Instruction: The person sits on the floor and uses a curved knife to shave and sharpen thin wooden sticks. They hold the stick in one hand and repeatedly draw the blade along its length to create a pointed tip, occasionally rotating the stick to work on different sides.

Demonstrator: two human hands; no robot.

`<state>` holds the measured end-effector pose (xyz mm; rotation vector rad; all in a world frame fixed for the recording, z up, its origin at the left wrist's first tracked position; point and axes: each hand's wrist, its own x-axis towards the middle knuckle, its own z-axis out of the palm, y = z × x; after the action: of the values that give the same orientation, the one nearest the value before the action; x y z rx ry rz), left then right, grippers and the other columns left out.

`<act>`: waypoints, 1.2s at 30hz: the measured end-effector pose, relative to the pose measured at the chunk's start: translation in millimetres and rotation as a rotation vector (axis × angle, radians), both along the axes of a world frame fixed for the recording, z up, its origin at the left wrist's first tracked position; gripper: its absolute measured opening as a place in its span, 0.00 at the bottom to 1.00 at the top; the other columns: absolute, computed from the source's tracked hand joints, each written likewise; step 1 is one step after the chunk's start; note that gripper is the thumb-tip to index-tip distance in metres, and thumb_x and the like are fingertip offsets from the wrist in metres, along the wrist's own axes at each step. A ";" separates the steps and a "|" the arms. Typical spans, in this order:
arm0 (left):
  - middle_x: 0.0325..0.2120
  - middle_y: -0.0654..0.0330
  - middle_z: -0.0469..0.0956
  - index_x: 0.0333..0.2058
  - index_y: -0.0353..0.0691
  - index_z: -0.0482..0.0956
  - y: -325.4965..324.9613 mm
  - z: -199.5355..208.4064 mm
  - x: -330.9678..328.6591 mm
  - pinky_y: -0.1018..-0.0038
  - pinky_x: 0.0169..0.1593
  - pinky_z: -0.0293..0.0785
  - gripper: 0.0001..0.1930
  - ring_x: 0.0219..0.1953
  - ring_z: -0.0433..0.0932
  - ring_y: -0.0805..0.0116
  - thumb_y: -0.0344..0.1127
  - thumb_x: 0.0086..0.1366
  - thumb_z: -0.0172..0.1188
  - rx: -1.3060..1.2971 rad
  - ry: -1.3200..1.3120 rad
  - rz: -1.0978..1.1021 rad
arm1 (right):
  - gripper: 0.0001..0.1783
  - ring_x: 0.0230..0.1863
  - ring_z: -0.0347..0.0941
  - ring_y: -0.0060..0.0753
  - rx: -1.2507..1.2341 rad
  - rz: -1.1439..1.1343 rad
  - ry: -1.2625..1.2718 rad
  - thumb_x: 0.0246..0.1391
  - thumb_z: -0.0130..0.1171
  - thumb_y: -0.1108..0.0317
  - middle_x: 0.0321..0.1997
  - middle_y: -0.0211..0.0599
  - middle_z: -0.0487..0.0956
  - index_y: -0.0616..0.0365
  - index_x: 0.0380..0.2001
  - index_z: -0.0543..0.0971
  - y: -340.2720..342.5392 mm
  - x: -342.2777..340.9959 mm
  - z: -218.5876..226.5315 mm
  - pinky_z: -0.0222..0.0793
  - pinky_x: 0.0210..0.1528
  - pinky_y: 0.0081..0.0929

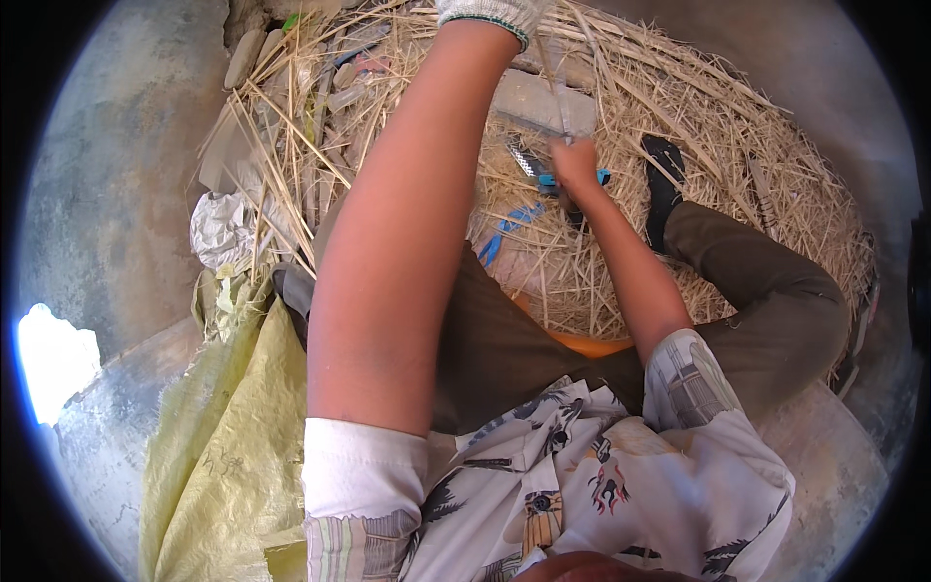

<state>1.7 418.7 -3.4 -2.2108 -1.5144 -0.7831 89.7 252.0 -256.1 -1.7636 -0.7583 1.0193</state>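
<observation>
My left arm reaches up to the top edge, where my left hand [491,14] wears a white knitted glove with a green-edged cuff. Its fingers lie outside the picture. Bare and closed in a fist, my right hand [575,163] grips a long, thin, blade-like tool [560,89] that points up and away. A brownish end, perhaps its handle, shows below the fist. Behind and beside this hand lies a tool with blue parts [548,181] and a perforated metal strip [524,159], partly covered by the hand. A grey block [545,102] lies just beyond the fist.
Loose straw [776,175] and split strips cover the floor around my legs. Blue strips [509,231] lie between them. At left are crumpled white paper [219,229] and a yellow woven sack [238,427]. My black-shod foot [663,179] rests on the straw at right. Walls curve along both sides.
</observation>
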 end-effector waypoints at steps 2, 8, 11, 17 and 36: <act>0.32 0.47 0.81 0.67 0.33 0.68 -5.2 4.1 -14.3 0.58 0.38 0.81 0.28 0.31 0.83 0.51 0.30 0.68 0.49 -0.065 0.002 0.080 | 0.18 0.12 0.70 0.38 -0.311 0.153 0.121 0.51 0.60 0.66 0.15 0.47 0.75 0.70 0.15 0.75 -7.7 0.7 -6.0 0.64 0.14 0.36; 0.31 0.45 0.80 0.66 0.31 0.68 -0.4 3.6 -6.9 0.58 0.38 0.81 0.28 0.32 0.83 0.50 0.30 0.68 0.48 -0.045 0.038 0.046 | 0.16 0.13 0.70 0.38 -0.402 0.087 0.344 0.49 0.61 0.66 0.14 0.43 0.74 0.68 0.16 0.76 1.6 11.5 11.8 0.63 0.16 0.39; 0.31 0.45 0.80 0.67 0.31 0.67 -1.0 1.0 -2.8 0.58 0.38 0.81 0.28 0.32 0.83 0.51 0.30 0.68 0.48 -0.046 0.033 0.015 | 0.15 0.17 0.73 0.37 -0.169 0.098 -0.088 0.49 0.61 0.65 0.14 0.42 0.74 0.67 0.17 0.77 8.0 14.7 61.1 0.66 0.22 0.39; 0.32 0.46 0.81 0.67 0.32 0.67 -0.3 3.3 3.9 0.60 0.38 0.81 0.28 0.33 0.84 0.52 0.31 0.69 0.48 -0.067 0.025 0.031 | 0.18 0.18 0.74 0.37 0.051 -0.014 -0.169 0.49 0.61 0.62 0.14 0.41 0.73 0.67 0.17 0.75 3.2 2.2 17.4 0.66 0.25 0.38; 0.35 0.49 0.81 0.66 0.35 0.70 -10.2 11.3 2.8 0.60 0.42 0.81 0.26 0.38 0.84 0.54 0.30 0.70 0.47 -0.092 -0.044 -0.010 | 0.17 0.15 0.69 0.33 0.074 -0.043 -0.094 0.50 0.62 0.63 0.13 0.36 0.72 0.64 0.15 0.74 8.8 12.5 9.9 0.65 0.24 0.36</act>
<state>4.5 408.6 7.9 -2.2829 -1.5913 -0.7846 102.2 260.8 -246.2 -1.7662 -0.8037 0.8739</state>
